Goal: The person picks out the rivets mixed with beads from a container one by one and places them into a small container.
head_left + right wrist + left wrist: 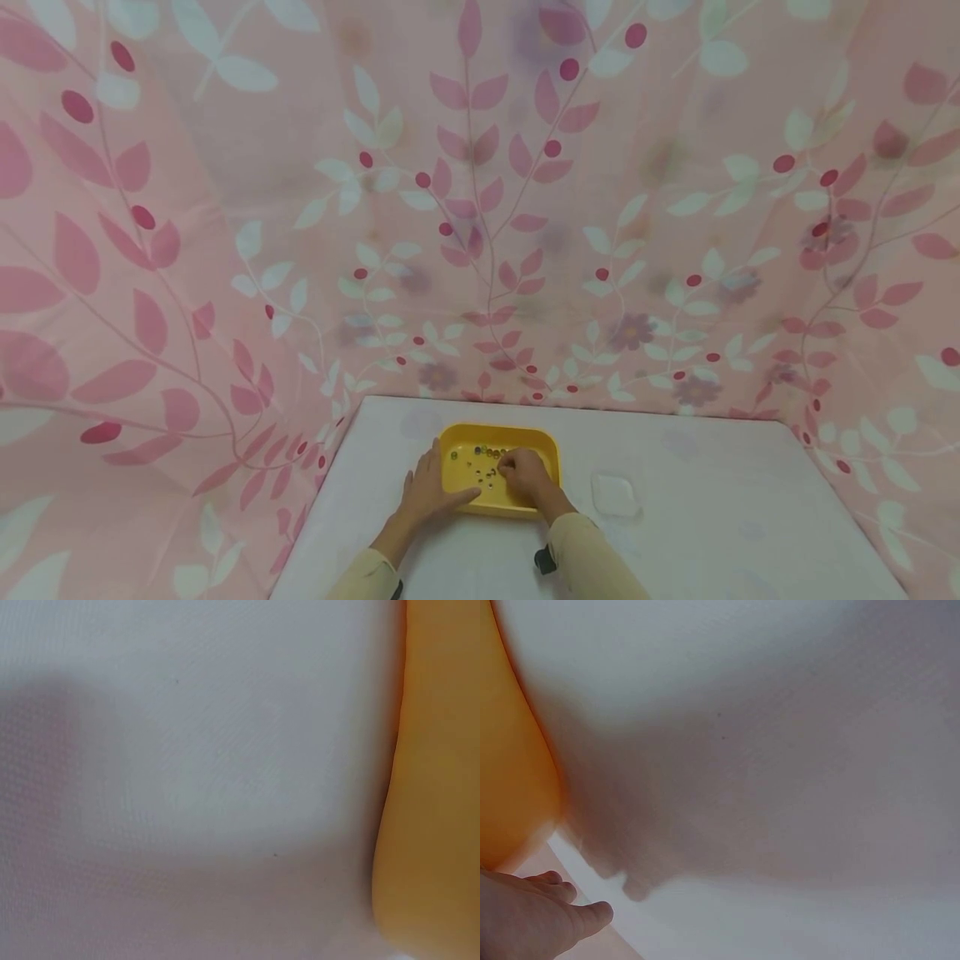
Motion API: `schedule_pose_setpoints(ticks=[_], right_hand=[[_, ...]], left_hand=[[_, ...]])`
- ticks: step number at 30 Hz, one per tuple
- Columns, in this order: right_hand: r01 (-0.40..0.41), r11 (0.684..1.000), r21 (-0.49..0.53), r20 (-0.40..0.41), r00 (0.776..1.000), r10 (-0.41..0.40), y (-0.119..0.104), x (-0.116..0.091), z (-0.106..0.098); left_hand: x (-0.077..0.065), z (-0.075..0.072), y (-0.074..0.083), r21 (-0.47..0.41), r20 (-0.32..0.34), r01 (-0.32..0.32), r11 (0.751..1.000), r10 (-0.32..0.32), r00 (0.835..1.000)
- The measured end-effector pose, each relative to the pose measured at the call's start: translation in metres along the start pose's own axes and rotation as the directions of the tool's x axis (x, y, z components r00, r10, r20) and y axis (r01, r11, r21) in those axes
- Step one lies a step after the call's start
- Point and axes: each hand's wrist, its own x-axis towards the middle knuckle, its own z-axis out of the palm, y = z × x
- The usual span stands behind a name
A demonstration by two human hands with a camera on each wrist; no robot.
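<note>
A yellow rectangular tray (498, 432) sits on the white-covered table, with several small shiny marbles (477, 451) scattered over its floor. Along the tray's left wall lies my left hand (429, 492), its fingers extended and its thumb reaching over the front rim. The left wrist view catches part of that hand (532, 915) beside the tray's yellow side (517, 750). My right hand (527, 475) is inside the tray at its right part, fingers curled down among the marbles; I cannot tell whether a marble is between its fingertips. The right wrist view has only the tray's outer wall (435, 780) and the tablecloth.
A small clear plastic square dish or lid (616, 495) lies on the table (720, 517) to the right of the tray. Pink leaf-patterned curtains (487, 208) enclose the table at the back and both sides.
</note>
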Motion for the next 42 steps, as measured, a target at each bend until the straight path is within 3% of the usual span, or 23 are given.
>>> schedule_pose_setpoints(ticks=[16,23,37,42], right_hand=[[0.004,1.000,0.011,0.001,1.000,-0.004,0.000,-0.003,-0.003],[0.041,0.998,-0.049,0.018,0.999,-0.040,-0.004,-0.007,-0.002],[0.052,0.998,-0.047,0.047,0.998,-0.049,-0.009,-0.007,-0.016],[0.080,0.995,-0.068,0.021,0.997,-0.078,-0.014,-0.004,-0.021]], left_hand=[[0.001,0.000,0.004,0.003,0.024,0.003,1.000,-0.003,1.000],[-0.001,0.002,-0.001,-0.013,0.011,0.003,1.000,-0.003,1.000],[-0.002,-0.002,-0.001,-0.002,0.031,0.026,1.000,-0.026,0.999],[-0.002,-0.006,0.002,0.011,0.024,0.002,1.000,-0.002,1.000]])
